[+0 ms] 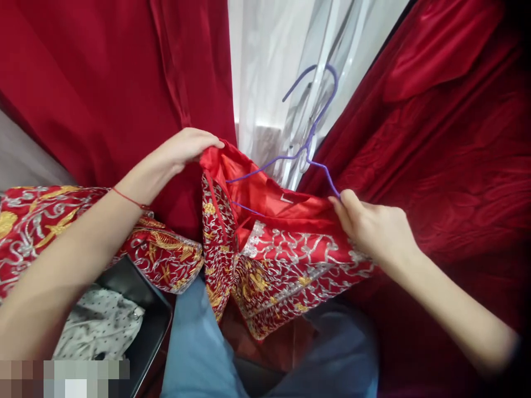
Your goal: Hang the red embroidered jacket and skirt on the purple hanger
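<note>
Black surface [154,309]; spotted cloth [103,320] (pale) atop

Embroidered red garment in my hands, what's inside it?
Red lining and part of the purple hanger show through the opening; the embroidered cloth covers whatever lies deeper.

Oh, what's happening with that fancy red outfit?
A person is handling an embroidered red garment and a purple hanger. The left hand grips one end of the garment's open edge; the right hand grips the other, where an arm of the hanger ends. The hanger sits partly inside the opening, its hook sticking up above.
</note>
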Action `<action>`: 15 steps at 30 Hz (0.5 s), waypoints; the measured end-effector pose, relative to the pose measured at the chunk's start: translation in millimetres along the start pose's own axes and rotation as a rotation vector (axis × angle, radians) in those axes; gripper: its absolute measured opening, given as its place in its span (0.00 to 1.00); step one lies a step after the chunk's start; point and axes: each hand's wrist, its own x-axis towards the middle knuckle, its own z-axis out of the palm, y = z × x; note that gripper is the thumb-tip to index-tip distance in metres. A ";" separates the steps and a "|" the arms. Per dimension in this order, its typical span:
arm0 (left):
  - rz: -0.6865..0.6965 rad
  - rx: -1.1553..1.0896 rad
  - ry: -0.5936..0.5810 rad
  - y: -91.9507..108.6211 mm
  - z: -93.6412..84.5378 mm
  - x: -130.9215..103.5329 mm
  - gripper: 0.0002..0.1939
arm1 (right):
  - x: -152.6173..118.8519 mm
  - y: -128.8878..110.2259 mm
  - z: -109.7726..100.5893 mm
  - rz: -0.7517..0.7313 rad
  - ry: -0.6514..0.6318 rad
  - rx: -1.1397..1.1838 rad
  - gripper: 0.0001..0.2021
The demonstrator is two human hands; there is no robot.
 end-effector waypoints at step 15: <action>-0.046 -0.265 0.071 -53.9 32.5 18.7 0.19 | -2.2 -36.3 9.8 -0.472 0.246 0.215 0.17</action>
